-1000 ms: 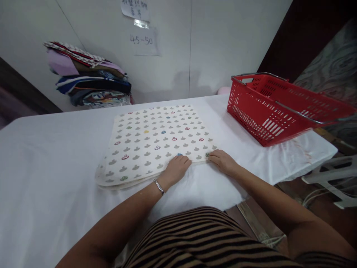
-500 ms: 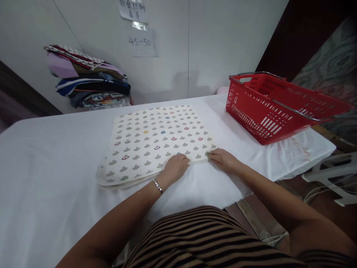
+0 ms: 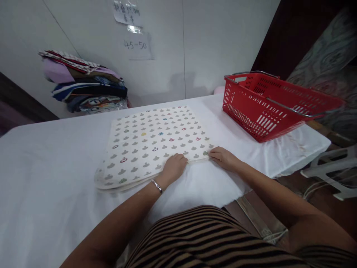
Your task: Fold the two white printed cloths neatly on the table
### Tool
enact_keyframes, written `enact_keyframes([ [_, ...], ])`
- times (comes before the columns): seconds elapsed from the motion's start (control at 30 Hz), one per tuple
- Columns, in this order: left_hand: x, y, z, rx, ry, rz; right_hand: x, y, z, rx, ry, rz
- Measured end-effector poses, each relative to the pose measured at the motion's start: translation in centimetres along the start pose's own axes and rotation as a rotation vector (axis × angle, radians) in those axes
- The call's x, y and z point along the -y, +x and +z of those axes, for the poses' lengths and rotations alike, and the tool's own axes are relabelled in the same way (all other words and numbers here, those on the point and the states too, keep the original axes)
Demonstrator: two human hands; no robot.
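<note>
A folded white cloth (image 3: 150, 143) with grey and coloured mushroom-like prints lies flat on the table, its layers showing along the near left edge. My left hand (image 3: 175, 167) is on its near edge, right of the middle, with fingers bent over the fabric. At the near right corner, my right hand (image 3: 225, 158) pinches the cloth between thumb and fingers. Both thumbs are partly hidden, and a silver bracelet (image 3: 157, 186) circles my left wrist.
The table has a white tablecloth (image 3: 50, 178). A red shopping basket (image 3: 251, 108) stands at the right end. Folded clothes (image 3: 86, 83) are piled at the back left, against the wall. Handwritten paper signs (image 3: 136, 45) hang there. A white plastic stool (image 3: 329, 171) is at far right.
The view has shifted slightly, so the basket, clothes and cloth appear a little further left. Both hands keep their places on the cloth's near edge.
</note>
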State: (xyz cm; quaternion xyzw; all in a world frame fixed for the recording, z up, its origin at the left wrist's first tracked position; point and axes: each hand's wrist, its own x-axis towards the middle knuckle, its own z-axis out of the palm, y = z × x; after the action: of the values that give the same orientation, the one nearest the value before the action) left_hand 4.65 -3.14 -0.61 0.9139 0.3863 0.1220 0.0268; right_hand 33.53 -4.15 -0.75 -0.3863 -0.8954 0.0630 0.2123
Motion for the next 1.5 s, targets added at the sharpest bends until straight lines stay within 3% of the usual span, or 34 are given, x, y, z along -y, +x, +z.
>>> enact_keyframes([
  [0.23,-0.2,-0.3,0.1,-0.005,0.001,0.014,-0.5,-1.4,-0.6,-0.049,0.035,0.06],
  [0.33,-0.2,-0.3,0.1,-0.001,0.005,0.019,-0.9,-2.1,-0.6,-0.139,0.152,0.163],
  [0.4,-0.2,-0.2,0.1,-0.005,0.007,0.021,-1.2,-2.3,-0.6,-0.202,0.26,0.311],
  [0.5,-0.1,-0.2,0.3,-0.017,0.021,0.027,-1.5,-1.9,-1.0,-0.234,0.432,0.707],
  [0.57,-0.1,-0.2,0.4,-0.022,0.035,0.032,-1.7,-1.3,-1.4,-0.18,0.551,0.966],
  [0.63,-0.1,-0.2,0.5,-0.025,0.04,0.036,-1.6,-0.5,-1.9,-0.078,0.648,1.103],
  [0.8,-0.2,-0.3,0.4,-0.05,0.019,0.028,-0.9,1.3,-2.4,0.116,0.695,1.164],
  [1.03,-0.2,-0.6,0.5,-0.064,-0.021,0.016,-0.4,2.2,-2.7,0.141,0.852,1.204],
  [1.27,-0.1,-0.7,0.8,-0.079,-0.034,0.01,-0.9,1.8,-1.9,0.29,0.629,1.215],
  [1.5,-0.4,-1.0,0.9,-0.101,-0.039,-0.01,-0.1,2.4,-1.5,0.331,0.677,1.209],
])
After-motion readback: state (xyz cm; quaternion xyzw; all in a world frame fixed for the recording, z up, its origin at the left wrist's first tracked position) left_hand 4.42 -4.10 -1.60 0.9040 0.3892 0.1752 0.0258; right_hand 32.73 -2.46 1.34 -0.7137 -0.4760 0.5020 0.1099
